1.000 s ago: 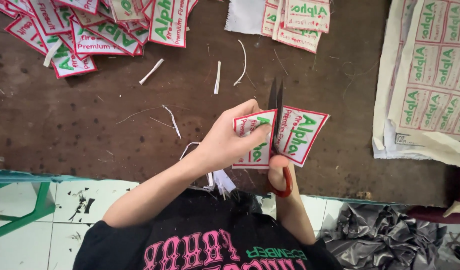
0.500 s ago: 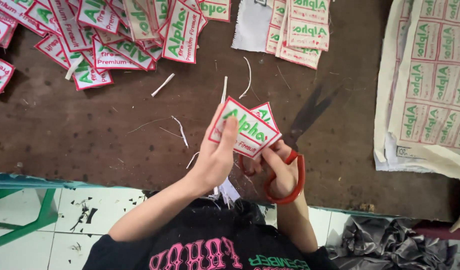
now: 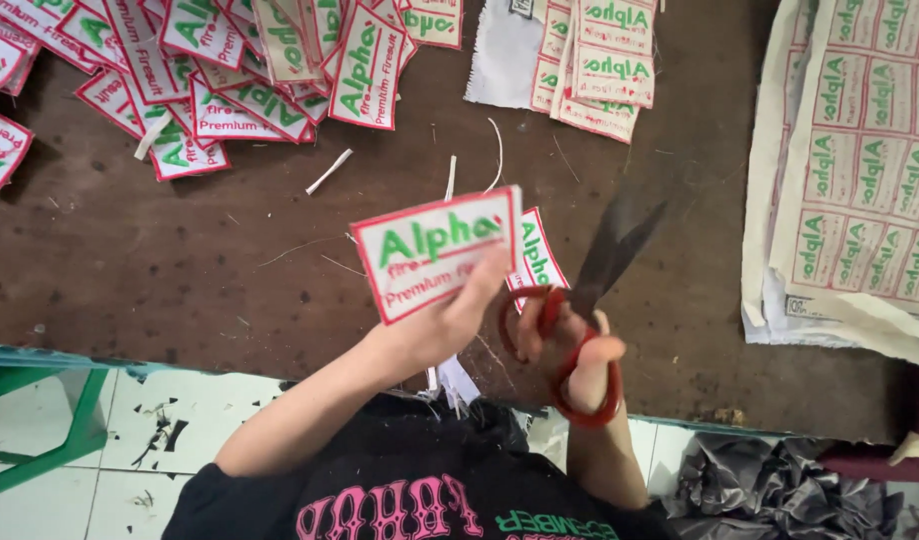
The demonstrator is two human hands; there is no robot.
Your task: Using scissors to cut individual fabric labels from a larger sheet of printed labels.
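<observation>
Item: cloth label (image 3: 435,252), white with red border and green lettering, being held up above the brown worktable (image 3: 180,260) by the left hand (image 3: 442,325); fingers are closing on its lower right corner, thumb hidden behind

Item: second label (image 3: 538,255), same kind, showing partly behind the first, just beside the scissors; whether the left hand is also gripping it cannot be told

Item: scissors (image 3: 590,290) with red handles, being held by the right hand (image 3: 580,355); fingers are sitting through the loops, dark blades parting slightly and pointing away from the body, touching no label

Step in hand, as judged: a trimmed label is being lifted clear of the blades, cutting pausing

Next move, as judged: calling for the blades to be lined up on a red border edge, the label held taut

Surroundings: heap of finished labels (image 3: 230,70) lying at the far left, small stack of labels (image 3: 600,70) at far centre, uncut printed sheets (image 3: 870,170) at the right, white offcut strips (image 3: 329,171) scattered between
</observation>
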